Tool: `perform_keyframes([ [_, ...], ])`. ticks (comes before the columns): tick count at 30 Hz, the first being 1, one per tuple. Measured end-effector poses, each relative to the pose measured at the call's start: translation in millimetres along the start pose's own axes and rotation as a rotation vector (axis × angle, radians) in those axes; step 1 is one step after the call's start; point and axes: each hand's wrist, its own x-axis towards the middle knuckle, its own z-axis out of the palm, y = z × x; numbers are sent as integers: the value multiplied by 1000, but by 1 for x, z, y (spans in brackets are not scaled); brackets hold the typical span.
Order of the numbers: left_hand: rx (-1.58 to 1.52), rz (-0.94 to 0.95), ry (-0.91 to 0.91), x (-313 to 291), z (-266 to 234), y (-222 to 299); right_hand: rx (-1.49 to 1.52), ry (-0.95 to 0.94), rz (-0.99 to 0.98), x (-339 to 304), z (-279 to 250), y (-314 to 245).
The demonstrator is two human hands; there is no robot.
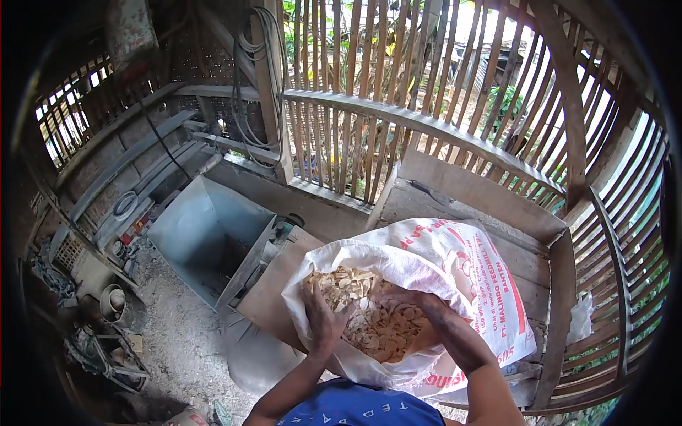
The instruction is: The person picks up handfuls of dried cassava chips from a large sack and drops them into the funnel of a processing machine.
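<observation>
A white woven sack [355, 248] stands open before me, its mouth rolled back. Pale, dry, flat chips [380, 330] with whitish powder among them fill it. Inside the mouth on the left, my left hand [327, 318] touches the chips, thumb apart from the fingers. From the right, my right hand [419, 299] reaches over the chips with its fingers stretched toward the left; the fingertips blend into the chips. Neither hand visibly grips anything. Behind and to the right lies another white sack [490, 284] with red print.
A wooden bin [558, 312] with plank walls stands at the right. Left of the sack is a deep, pale-blue metal hopper [209, 206]. A slatted wooden wall [426, 121] closes the back. A bucket [117, 307] and a small metal frame [114, 362] stand on the dusty floor [174, 334].
</observation>
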Motion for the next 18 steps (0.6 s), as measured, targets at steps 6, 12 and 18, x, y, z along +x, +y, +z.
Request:
perform_keyframes([
  [6,38,-7,162,14,27,-6,83,-51,-70,-5,-2,-3],
  [12,52,-24,229,14,44,-9,296,-77,-146,22,9,-10],
  [18,-172,-142,138,12,21,15,542,-84,-114,53,26,-39],
])
